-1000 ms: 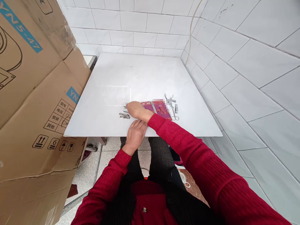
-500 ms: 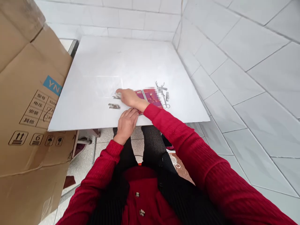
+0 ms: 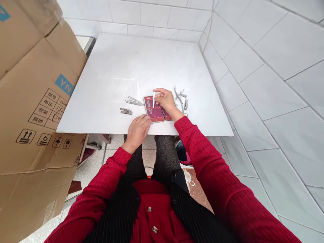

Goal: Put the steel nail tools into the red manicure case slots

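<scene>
A manicure case (image 3: 158, 118) with a dark red lining lies unfolded on the white table. My left hand (image 3: 138, 131) rests at its near left corner, fingers together and pressed on the edge. Above the left half of the case, my right hand (image 3: 165, 100) pinches a slim white strip (image 3: 153, 101) between thumb and finger, held upright; its exact kind is unclear. A few thin tools sit in the lining beside the strip. My right hand and wrist hide part of the case's right half.
Left of the case lie several thin metal tools (image 3: 134, 101) and nail clippers (image 3: 126, 111). To its right are scissor-like metal tools (image 3: 179, 96) and another nail clipper (image 3: 186, 104). A large cardboard box (image 3: 50, 141) stands along the left, a tiled wall (image 3: 265, 84) on the right.
My right hand has moved right, from the thin tools to above the case, and the white strip now shows in it. My left hand stays at the case's corner. The view has shifted slightly.
</scene>
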Demonstrator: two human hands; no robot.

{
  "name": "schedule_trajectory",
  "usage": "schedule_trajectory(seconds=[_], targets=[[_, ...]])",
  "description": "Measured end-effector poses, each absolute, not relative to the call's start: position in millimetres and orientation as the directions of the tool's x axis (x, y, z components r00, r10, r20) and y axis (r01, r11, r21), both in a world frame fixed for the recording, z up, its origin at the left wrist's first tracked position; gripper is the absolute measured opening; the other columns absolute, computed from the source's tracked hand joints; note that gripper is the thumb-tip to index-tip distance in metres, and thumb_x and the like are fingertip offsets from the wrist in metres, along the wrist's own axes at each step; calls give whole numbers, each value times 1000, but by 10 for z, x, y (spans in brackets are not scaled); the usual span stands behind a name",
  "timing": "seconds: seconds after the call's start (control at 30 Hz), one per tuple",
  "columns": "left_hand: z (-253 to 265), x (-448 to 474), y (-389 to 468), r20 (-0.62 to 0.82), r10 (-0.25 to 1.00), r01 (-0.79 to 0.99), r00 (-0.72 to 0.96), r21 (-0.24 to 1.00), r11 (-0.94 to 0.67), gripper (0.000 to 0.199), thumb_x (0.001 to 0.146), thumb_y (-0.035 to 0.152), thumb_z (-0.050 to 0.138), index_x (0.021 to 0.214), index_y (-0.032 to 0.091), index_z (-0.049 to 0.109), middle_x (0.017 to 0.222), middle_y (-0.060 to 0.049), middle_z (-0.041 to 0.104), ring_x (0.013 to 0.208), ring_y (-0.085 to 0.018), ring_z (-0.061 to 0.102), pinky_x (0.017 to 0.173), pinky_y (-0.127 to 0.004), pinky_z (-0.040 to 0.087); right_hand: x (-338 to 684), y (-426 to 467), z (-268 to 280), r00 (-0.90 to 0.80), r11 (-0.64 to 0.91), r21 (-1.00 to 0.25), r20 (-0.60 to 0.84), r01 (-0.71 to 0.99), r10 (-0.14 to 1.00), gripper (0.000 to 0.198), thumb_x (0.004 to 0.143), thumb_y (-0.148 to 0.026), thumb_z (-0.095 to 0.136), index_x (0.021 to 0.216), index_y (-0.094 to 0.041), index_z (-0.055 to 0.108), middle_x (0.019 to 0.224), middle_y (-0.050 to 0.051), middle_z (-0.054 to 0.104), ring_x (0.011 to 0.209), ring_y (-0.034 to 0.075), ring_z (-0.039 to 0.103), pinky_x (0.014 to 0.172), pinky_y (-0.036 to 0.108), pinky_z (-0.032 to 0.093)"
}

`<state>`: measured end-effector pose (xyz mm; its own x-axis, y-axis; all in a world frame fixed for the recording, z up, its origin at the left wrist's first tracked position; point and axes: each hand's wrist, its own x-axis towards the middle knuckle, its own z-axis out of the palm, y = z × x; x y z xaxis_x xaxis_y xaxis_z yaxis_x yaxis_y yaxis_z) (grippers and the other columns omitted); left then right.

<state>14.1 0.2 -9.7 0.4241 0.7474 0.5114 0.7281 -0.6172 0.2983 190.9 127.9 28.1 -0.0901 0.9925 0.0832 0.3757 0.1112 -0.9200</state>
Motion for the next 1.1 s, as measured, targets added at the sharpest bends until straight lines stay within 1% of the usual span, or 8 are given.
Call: schedule_trajectory(seconds=[0.2, 0.33, 0.43, 0.53, 0.73, 0.87, 1.03, 1.1], targets=[[-87, 133, 19, 538, 728, 722, 425, 283, -631, 25, 107, 24, 45, 113, 20, 68, 124, -8, 73, 123, -24, 62, 104, -43, 51, 1924, 1371, 271, -76, 100, -918, 76, 383, 994, 47, 81, -19, 58, 128, -13, 66, 83, 0, 70, 62, 12, 58, 64, 25, 51], [-73, 138, 15, 527, 742, 733, 415, 290, -616, 25, 107, 24, 46, 112, 20, 69, 125, -7, 73, 123, -25, 63, 104, -43, 51, 1959, 1502, 179, -63, 148, -946, 135, 289, 989, 45, 79, -17, 60, 123, -16, 69, 79, -1, 70, 59, 11, 57, 62, 25, 51], [-63, 142, 12, 522, 747, 735, 412, 294, -611, 24, 106, 23, 47, 113, 20, 69, 126, -8, 72, 124, -25, 63, 104, -44, 51, 1946, 1570, 106, -69, 162, -964, 150, 213, 986, 42, 77, -15, 62, 118, -17, 71, 75, -2, 69, 56, 11, 55, 59, 24, 50], [-58, 146, 11, 542, 733, 735, 412, 277, -618, 22, 106, 22, 48, 112, 19, 69, 124, -8, 73, 123, -25, 63, 103, -43, 51, 1901, 1590, 55, -84, 158, -967, 144, 201, 986, 42, 76, -16, 64, 117, -18, 72, 74, -3, 69, 56, 10, 54, 59, 24, 50], [-51, 149, 28, 563, 714, 741, 417, 245, -626, 20, 106, 23, 50, 110, 19, 69, 121, -7, 74, 119, -25, 65, 100, -41, 51, 1870, 1575, 75, -121, 185, -936, 155, 299, 981, 40, 78, -17, 66, 117, -17, 75, 79, -1, 71, 67, 13, 60, 67, 25, 51], [-68, 148, 51, 565, 714, 737, 414, 253, -627, 20, 106, 24, 50, 108, 20, 69, 122, -7, 74, 123, -26, 64, 104, -43, 49, 1893, 1564, 131, -138, 174, -898, 128, 405, 982, 39, 84, -15, 63, 120, -18, 76, 79, -2, 71, 64, 12, 59, 69, 25, 50], [-91, 154, 82, 550, 726, 734, 412, 272, -622, 19, 105, 25, 50, 108, 20, 69, 123, -8, 74, 124, -27, 64, 104, -44, 49, 1890, 1569, 146, -131, 205, -854, 161, 478, 978, 31, 91, -28, 65, 118, -19, 77, 94, 1, 75, 81, 14, 66, 79, 25, 49], [-92, 158, 89, 548, 728, 734, 411, 274, -621, 20, 106, 25, 49, 107, 20, 69, 123, -8, 74, 124, -27, 64, 104, -44, 50, 1872, 1564, 158, -120, 197, -838, 158, 509, 980, 30, 92, -30, 66, 117, -18, 77, 100, 3, 76, 86, 15, 67, 82, 26, 49]])
